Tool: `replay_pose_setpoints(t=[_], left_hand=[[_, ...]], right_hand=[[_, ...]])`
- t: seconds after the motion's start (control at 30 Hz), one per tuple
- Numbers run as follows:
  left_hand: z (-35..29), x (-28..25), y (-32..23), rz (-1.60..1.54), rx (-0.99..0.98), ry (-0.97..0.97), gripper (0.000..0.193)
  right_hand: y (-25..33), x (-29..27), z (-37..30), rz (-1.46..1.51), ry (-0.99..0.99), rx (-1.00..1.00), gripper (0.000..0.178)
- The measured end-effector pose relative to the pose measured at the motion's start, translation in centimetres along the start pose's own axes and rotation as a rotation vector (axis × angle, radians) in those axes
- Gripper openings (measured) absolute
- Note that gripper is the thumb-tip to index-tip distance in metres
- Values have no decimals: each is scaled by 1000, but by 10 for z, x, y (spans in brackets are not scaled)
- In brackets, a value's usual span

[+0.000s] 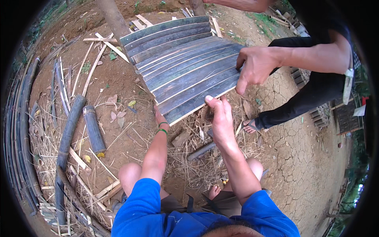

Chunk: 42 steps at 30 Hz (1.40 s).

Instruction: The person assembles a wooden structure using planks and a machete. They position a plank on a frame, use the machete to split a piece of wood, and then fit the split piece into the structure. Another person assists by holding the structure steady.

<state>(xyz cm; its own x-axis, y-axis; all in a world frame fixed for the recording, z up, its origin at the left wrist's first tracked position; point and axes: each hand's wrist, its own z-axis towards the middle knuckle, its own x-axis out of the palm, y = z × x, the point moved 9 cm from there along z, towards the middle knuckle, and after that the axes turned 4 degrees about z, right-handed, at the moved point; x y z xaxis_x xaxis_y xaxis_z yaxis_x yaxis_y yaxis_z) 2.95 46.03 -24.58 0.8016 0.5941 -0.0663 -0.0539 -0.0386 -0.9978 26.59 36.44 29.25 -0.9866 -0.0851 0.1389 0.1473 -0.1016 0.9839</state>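
A panel of dark split bamboo slats (185, 71), laid side by side with pale cut edges, slopes in front of me. My right hand (222, 118) grips its near edge, thumb on top and fingers below. At the panel's lower left corner my left hand (160, 117) holds on from the side, its fingers mostly hidden behind the slats; a green band circles that wrist. A co-worker's hand (254, 67) grips the panel's right corner. Below the panel, a dark rod (201, 151) lies on the ground between my knees.
Left of me lie a long bamboo pole (69, 138), a short bamboo piece (94, 130) and a bundle of long poles (24, 98). A wooden post (112, 17) rises beyond the panel. The co-worker's sandaled foot (250, 126) stands to the right, on cracked earth (294, 152).
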Motion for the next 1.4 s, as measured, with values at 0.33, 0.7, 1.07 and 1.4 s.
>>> replay_pose_setpoints(t=[0.33,0.7,1.07,1.4], left_hand=[[-62,-25,-176,519,-117,-59,79],[-63,-47,-193,455,-143,-64,92],[-60,-43,-191,426,-90,-58,93],[-7,-85,-157,305,52,37,67]], right_hand=[[-19,-10,20,37,37,397,64],[-23,0,27,270,-33,302,36],[-21,2,25,258,-30,302,38],[-31,11,32,332,-38,341,29]])
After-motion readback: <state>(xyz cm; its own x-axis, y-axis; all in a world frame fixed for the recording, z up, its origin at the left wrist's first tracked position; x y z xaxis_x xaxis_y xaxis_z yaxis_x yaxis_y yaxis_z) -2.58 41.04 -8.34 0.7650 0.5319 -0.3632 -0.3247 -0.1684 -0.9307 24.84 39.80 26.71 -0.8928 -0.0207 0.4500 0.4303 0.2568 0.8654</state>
